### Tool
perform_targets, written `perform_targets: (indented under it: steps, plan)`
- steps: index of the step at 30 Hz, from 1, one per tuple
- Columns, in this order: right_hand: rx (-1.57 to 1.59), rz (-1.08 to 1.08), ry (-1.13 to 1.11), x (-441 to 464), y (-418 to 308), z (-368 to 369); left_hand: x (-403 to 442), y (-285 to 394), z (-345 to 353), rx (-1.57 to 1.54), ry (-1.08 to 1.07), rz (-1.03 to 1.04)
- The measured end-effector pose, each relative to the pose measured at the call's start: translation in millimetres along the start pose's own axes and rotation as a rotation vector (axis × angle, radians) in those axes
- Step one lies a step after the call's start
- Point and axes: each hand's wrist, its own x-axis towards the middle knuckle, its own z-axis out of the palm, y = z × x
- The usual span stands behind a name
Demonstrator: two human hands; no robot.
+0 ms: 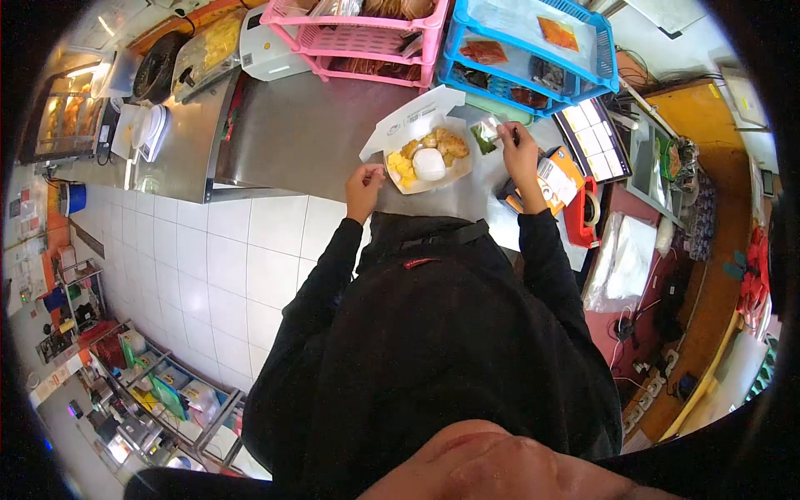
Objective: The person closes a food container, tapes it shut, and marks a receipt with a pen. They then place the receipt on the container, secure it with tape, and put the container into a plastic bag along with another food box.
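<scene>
An open white paper takeaway box rests on the steel counter, its printed lid folded back. Inside it are a white dome of rice, browned fried pieces and yellow chunks. At the box's left side is my left hand, fingers curled in and pinched at the box's edge. My right hand pinches a small clear plastic packet with something dark green in it, just right of the box and apart from the food.
Behind the box stand a pink rack and a blue rack holding packets. To the right are a tablet screen, an orange box and a red tape dispenser. A white printer sits back left.
</scene>
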Motion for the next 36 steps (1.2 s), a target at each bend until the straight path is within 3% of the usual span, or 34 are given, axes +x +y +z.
perform_targets:
  steps: [4,6,8,10,12,14,15,19,21,25,26,27,28,30,32,34,36]
  plan:
    - [0.263,0.073,-0.181,-19.1,-16.0,1.7,0.5,16.3,15.8,-0.062,-0.036,-0.065]
    - [0.226,-0.022,-0.450,-31.6,-27.4,3.5,4.2,46.7,36.8,0.231,-0.041,0.425]
    - [0.249,-0.136,-0.509,-39.2,-33.7,9.9,6.9,94.7,54.7,0.179,-0.193,0.672]
    - [0.215,-0.112,-0.653,-41.2,-47.4,7.6,14.6,90.6,64.4,0.256,-0.309,0.679]
    - [0.287,-0.189,-0.578,-34.8,-46.7,11.8,16.2,94.3,65.5,0.333,-0.426,0.691]
    - [0.307,-0.106,-0.448,-26.3,-47.1,11.5,17.4,106.8,57.0,0.330,-0.480,0.261]
    - [0.309,-0.078,-0.449,-22.3,-53.3,6.2,22.5,86.1,55.8,0.188,-0.396,0.282]
    - [0.285,-0.045,-0.371,-11.1,-41.1,17.4,30.0,72.3,25.0,0.147,-0.168,0.220]
    - [-0.076,-0.284,-0.397,-11.4,-13.4,34.1,20.3,84.9,12.0,0.004,0.015,0.374]
    - [-0.002,-0.360,-0.415,-26.3,-49.8,23.7,6.7,112.1,14.4,0.019,0.108,0.436]
    - [-0.004,-0.359,-0.422,-30.0,-65.8,21.6,2.8,114.9,17.4,-0.020,0.054,0.293]
    - [0.192,-0.330,-0.506,-33.8,-81.8,19.1,-1.9,118.4,22.3,-0.059,-0.006,0.149]
    - [0.387,-0.295,-0.582,-38.3,-97.0,14.8,-8.7,129.4,32.5,-0.063,-0.012,0.144]
    - [0.362,-0.293,-0.555,-48.0,-120.2,1.6,-20.8,156.8,55.4,-0.278,0.011,0.104]
    - [0.296,-0.145,-0.545,-48.8,-128.6,-7.6,-19.4,160.5,61.7,-0.129,-0.007,0.179]
    - [0.248,-0.169,-0.498,-46.8,-127.9,-13.7,-13.5,169.7,71.6,0.106,0.195,0.645]
    - [0.668,-0.023,-0.400,-53.4,-134.1,-23.0,-15.1,188.0,73.6,0.043,0.118,0.619]
